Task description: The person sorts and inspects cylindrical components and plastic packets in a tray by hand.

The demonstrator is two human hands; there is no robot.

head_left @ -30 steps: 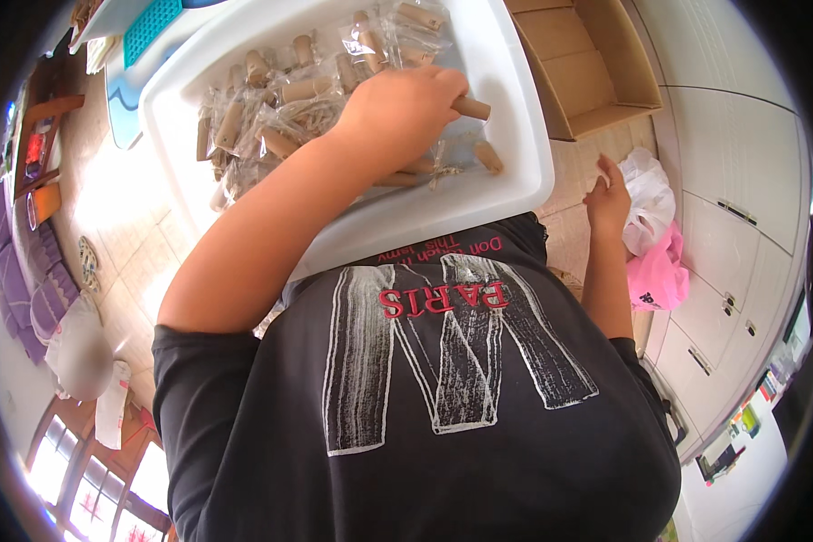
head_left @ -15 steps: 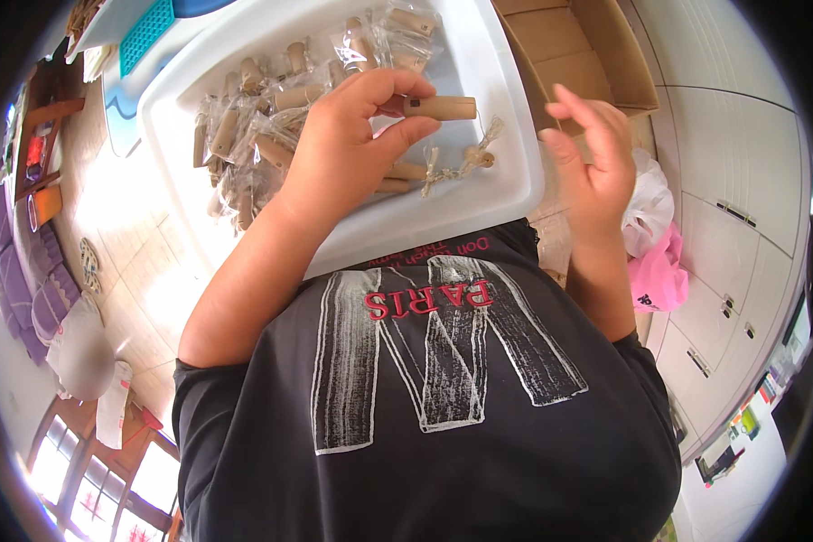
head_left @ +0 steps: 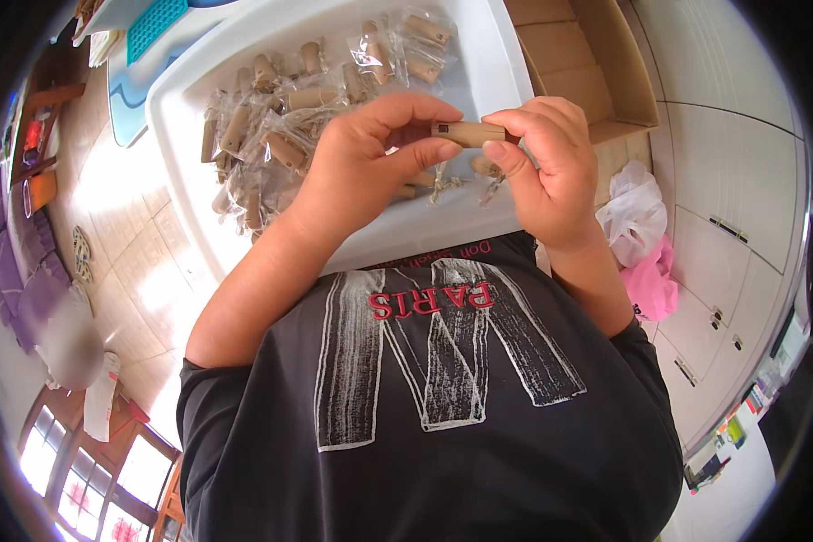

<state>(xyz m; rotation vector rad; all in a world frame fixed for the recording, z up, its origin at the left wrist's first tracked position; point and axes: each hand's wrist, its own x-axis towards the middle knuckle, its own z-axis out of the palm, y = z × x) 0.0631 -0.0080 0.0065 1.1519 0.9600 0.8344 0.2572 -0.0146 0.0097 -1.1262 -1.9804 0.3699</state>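
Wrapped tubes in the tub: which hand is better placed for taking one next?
Probably the left hand: it is nearer most wrapped tubes. The right hand is farther; both hold one brown tube.

1 L hand, 1 R hand, 1 held tube; 1 wht tub w/ dozen-plus other tubes, overlapping, exact no. unclear; 1 cardbd box; 2 plastic bags: 1 wht bag & 1 pink bag

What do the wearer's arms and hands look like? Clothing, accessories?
Left hand and right hand are gloveless; no ring, watch or bracelet shows. Both forearms are bare. Sleeves are short and black, matching a shirt with white print and red lettering.
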